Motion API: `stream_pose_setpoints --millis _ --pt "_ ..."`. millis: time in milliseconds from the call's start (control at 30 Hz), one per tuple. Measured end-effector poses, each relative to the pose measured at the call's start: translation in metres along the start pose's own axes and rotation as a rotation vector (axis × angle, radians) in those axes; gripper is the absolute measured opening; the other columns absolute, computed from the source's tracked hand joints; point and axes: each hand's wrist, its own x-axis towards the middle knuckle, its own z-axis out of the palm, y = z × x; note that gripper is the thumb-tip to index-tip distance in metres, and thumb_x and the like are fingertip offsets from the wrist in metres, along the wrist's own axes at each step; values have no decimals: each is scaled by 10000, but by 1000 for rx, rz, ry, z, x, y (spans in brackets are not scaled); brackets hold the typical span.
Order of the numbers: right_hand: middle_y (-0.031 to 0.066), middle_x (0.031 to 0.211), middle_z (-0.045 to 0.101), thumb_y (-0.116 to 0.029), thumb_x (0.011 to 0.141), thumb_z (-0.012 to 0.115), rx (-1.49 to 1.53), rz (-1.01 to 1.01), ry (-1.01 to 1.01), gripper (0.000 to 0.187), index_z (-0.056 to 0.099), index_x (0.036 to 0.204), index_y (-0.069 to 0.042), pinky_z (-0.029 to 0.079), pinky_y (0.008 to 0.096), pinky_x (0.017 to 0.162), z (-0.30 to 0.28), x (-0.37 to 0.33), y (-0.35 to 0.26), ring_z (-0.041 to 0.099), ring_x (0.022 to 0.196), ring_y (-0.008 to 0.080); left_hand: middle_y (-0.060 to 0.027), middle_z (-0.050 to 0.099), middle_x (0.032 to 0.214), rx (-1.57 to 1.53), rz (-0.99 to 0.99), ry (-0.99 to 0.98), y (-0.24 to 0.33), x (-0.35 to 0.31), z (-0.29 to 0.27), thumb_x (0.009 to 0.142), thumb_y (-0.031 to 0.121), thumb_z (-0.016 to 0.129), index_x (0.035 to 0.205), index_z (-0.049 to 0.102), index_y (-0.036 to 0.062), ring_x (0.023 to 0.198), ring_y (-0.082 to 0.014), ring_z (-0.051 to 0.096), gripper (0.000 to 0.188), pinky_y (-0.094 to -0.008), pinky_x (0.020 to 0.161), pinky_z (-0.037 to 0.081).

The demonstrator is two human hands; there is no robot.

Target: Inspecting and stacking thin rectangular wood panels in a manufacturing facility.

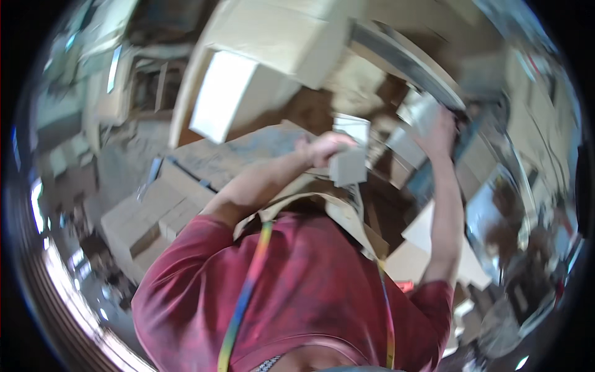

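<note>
My left hand (331, 149) is closed around a small white box (349, 167), held in front of my chest above the work surface. A pale flap or second white panel (353, 127) rises just behind it. Out to the right, my right hand (440, 131) reaches forward to a pale, light-grey box (420, 113). Motion blur smears its fingers, so I cannot make out whether they grip that box or only touch it. Another white box (405, 147) lies just left of that hand.
A large cardboard carton (266, 31) stands ahead, with a bright white panel (223, 96) at its front. Brown cardboard boxes (155, 217) sit at my left. A dark-edged bar (406, 62) slants across the far right. White sheets (409, 254) lie by my right forearm.
</note>
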Motion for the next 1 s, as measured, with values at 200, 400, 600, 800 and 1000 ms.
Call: stream_pose_setpoints --millis 200,400,600,800,1000 --pt "254 1536 561 -361 686 990 -183 6 34 1123 434 1593 -1 492 530 1152 9 -10 46 580 1321 445 -252 763 1346 -304 -28 -216 -2 25 23 950 274 668 1441 648 -9 1306 -410 726 567 -505 1162 518" --pt "260 1384 634 -368 692 978 38 41 -225 1149 413 1610 29 509 542 1113 6 14 23 611 1231 451 -276 721 1439 -264 -39 -192 20 6 0 961 328 655 1483 622 -25 1307 -417 727 632 -525 1179 514" --pt "270 1331 633 -408 704 951 -76 37 -46 1161 388 1621 29 518 542 1089 18 5 15 607 1209 453 -266 737 1394 -230 -46 -157 28 6 -1 999 372 666 1464 641 9 1244 -407 754 591 -527 1125 554" --pt "296 1351 628 -424 712 951 33 74 -81 1166 386 1623 34 530 559 1078 17 8 18 613 1215 477 -249 739 1388 -197 -7 -78 29 24 3 1037 391 674 1489 632 38 1250 -406 751 575 -529 1107 571" --pt "338 1402 614 -469 731 956 513 202 -76 1183 386 1616 71 540 585 1071 1 -7 -10 634 1215 516 -228 740 1389 -215 62 -28 37 42 34 1061 357 679 1518 613 35 1240 -383 753 563 -496 1071 599"
